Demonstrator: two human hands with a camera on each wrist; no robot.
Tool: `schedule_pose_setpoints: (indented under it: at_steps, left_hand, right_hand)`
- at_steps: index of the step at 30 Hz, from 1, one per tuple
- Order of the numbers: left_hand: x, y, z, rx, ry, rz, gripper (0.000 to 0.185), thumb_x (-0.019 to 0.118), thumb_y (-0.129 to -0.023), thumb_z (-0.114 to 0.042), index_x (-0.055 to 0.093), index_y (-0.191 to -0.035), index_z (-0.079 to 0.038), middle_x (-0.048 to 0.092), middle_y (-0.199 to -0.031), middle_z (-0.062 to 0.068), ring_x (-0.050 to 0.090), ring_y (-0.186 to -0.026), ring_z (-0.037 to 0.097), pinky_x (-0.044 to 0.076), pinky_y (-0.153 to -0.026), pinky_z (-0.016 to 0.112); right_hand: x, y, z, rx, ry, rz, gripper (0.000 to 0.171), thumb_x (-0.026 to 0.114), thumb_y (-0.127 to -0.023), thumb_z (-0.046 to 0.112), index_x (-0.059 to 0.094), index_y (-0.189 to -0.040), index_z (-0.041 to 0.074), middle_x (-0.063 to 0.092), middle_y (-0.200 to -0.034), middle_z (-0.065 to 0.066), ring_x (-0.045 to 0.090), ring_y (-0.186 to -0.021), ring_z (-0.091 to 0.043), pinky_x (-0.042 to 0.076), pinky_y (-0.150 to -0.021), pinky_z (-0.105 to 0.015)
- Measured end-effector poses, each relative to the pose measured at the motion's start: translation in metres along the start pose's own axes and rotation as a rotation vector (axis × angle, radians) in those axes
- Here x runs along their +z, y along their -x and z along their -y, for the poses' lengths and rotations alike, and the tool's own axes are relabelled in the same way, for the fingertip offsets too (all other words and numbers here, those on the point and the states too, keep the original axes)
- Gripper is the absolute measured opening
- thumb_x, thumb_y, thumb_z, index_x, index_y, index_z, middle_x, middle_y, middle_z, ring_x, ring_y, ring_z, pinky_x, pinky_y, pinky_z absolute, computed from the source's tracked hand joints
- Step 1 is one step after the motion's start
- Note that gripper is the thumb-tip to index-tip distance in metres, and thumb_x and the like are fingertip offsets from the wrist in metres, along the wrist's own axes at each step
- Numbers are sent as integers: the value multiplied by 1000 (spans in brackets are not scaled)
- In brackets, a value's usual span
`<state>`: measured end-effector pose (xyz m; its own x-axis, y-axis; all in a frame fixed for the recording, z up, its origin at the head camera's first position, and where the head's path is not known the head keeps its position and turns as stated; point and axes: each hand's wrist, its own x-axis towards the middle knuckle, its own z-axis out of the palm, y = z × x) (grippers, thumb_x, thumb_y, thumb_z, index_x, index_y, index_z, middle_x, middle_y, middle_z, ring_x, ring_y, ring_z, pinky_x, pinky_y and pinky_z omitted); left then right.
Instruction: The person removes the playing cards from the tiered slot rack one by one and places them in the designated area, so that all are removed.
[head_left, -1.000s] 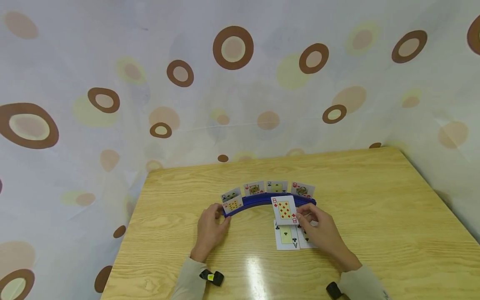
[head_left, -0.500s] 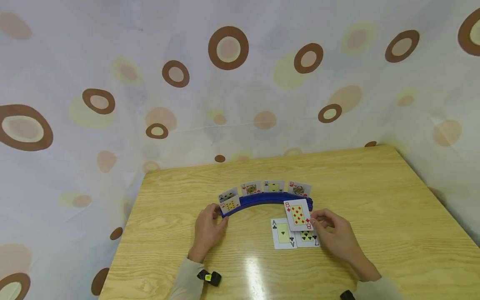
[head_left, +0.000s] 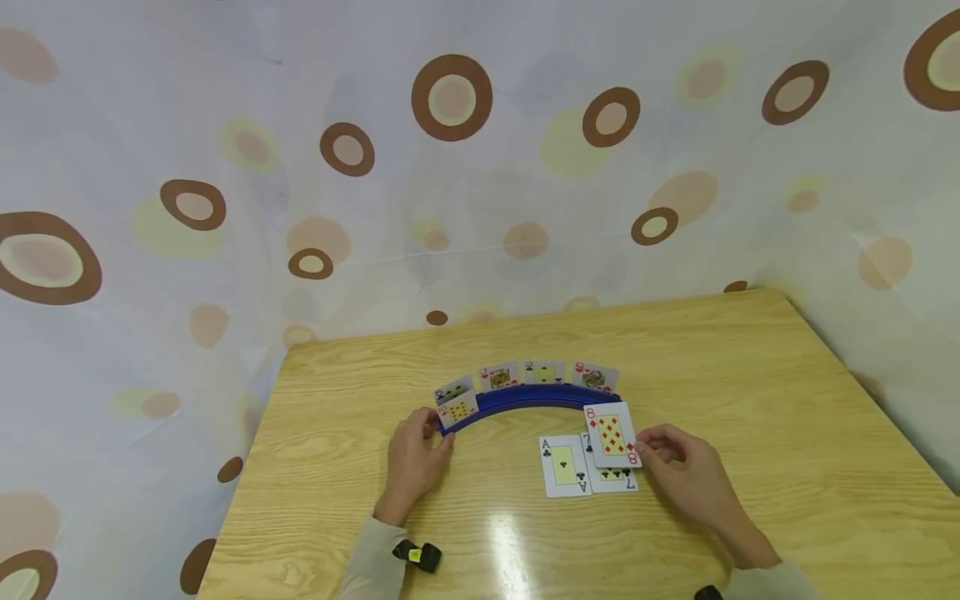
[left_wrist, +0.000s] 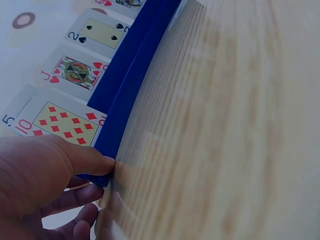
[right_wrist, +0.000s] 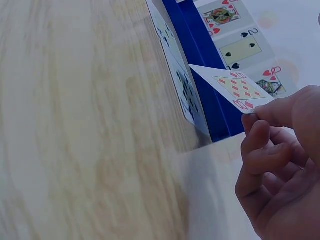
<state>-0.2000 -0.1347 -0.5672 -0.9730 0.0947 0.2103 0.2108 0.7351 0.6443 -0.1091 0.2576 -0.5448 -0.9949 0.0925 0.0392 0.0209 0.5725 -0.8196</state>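
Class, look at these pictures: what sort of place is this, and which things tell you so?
Probably a small card-playing corner, staged indoors. A light wooden table stands against a white curtain with brown circles, and a curved blue card holder displays playing cards while the right hand holds an eight of diamonds card.

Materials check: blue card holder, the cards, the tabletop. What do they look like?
Card holder: likely molded plastic, uniform matte blue with crisp edges. Eight of diamonds, pinched by the right hand: probably coated card stock, thin and printed; the coating is a guess. Table: wood-grain surface with a glossy glare patch near the front edge, so lacquered wood or laminate; cannot tell which.
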Motion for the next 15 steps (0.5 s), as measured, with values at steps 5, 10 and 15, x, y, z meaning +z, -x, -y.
schedule_pose_setpoints:
  at_steps: [5, 10, 15]
  left_hand:
    - [-1, 0, 0, 1, -4, 0, 28, 84, -93, -13, 73, -117, -3, 76, -106, 11, 69, -96, 26, 54, -86, 44]
    - [0, 0, 0, 6, -17, -5, 27, 84, -93, -13, 73, -116, -4, 76, -104, 10, 68, -94, 25, 54, -84, 42]
    - [1, 0, 0, -5, -22, 3, 28, 84, -93, -13, 73, -116, -4, 76, -104, 10, 66, -93, 23, 51, -83, 38]
  right_hand:
    - [-3, 1, -7, 17, 3, -5, 19, 74, -105, 15, 76, -117, 0, 78, -106, -11, 64, -84, 1, 54, -75, -18]
    - [-9, 2, -11, 75, 43, 10, 19, 73, -105, 15, 76, -117, 0, 79, -104, -10, 66, -82, -2, 54, -73, -19]
    - [-18, 4, -14, 130, 90, 37, 19, 73, -104, 15, 77, -116, 1, 79, -101, -8, 67, -82, -5, 54, -72, -20]
